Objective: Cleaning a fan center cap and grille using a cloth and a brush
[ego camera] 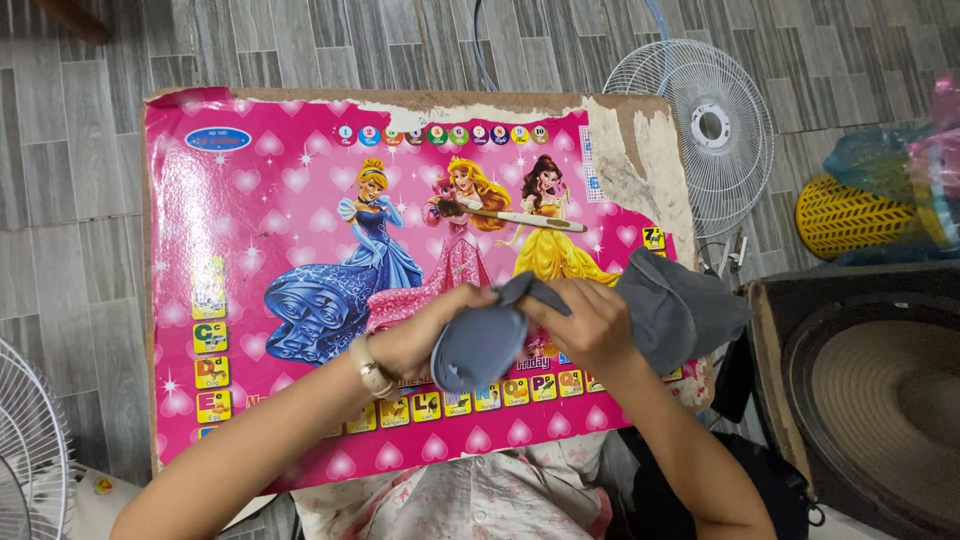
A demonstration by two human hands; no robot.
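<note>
Head view, looking straight down at a person's lap. A large pink cardboard board (300,200), printed with cartoon princesses, hearts and small yellow letter squares, rests across the person's knees as a work surface. Its top edge and upper right corner are torn, showing bare brown card.

Both hands meet over the lower middle of the board. The left hand (425,335), with a pale wristwatch (374,372) on its wrist, is closed around the rolled end of a grey fabric cap (480,345), fingers curled tight on the cloth. The right hand (590,325) is also closed on the same cap, pinching a fold of fabric near the top, knuckles facing the camera. The rest of the grey cap (675,305) spreads to the right of the right hand, lying over the board's right edge.

A slim white pen-like tool (530,218) lies on the board above the hands, well apart from them, angled slightly down to the right.

Around the board is a grey wood-look tiled floor (80,150). A white wire fan guard (705,125) lies on the floor at upper right. Further right is a yellow plastic basket (850,218), partly covered by a blue-green plastic bag (880,155). A large dark loudspeaker (870,390) sits at lower right. Another white fan guard (25,440) shows at the lower left edge.
</note>
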